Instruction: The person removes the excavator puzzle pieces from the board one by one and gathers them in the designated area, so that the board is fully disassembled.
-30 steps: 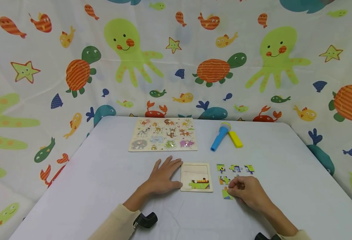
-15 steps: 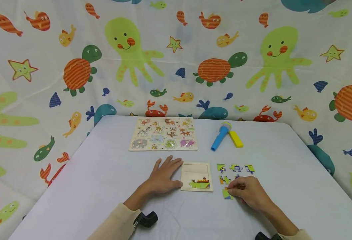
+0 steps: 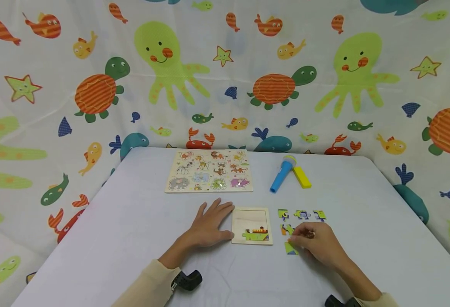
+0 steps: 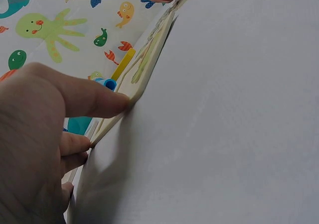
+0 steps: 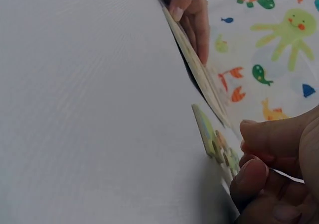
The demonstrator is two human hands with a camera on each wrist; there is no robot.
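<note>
In the head view my left hand lies spread on the white table, fingertips and thumb at the left edge of a small square wooden puzzle board. Joined green pieces with a red-and-yellow strip fill its lower part. My right hand bends its thumb and fingers low over the loose jigsaw pieces right of the board. Just beneath its fingertips is a green-and-blue puzzle piece; an orange-and-green puzzle piece sits beyond it. A dark brownish patch shows inside the curled fingers; I cannot tell whether they pinch a piece.
Three more puzzle pieces form a row behind the right hand. Farther back lie a wooden animal puzzle, a blue toy microphone and a yellow block. A sea-creature curtain hangs behind the table.
The right hand's fingers have shifted slightly up and left, and the brownish patch now shows among them. The left hand has stayed at the board's edge.
</note>
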